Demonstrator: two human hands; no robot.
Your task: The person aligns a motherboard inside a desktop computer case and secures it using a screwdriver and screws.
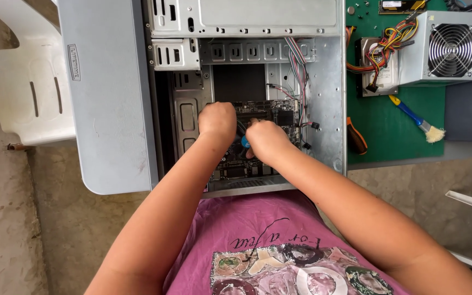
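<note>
- Where fingers curl, right hand point(266, 141) clenched on blue-tipped tool handle point(245, 142), likely to drive it down; left hand point(217, 121) fisted alongside at 9 o'clock, contents hidden.
- Beneath both: dark, densely studded motherboard point(258, 112), flat inside grey sheet-metal computer case point(323, 82).
- At 2 o'clock, on green mat point(394, 125): boxy power supply point(443, 48), blue-handled brush point(417, 120).

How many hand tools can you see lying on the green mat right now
2. A blue-handled brush lies below the power supply, and an orange-and-black handle pokes out at the mat's left edge beside the computer case. Others may be hidden.
</note>
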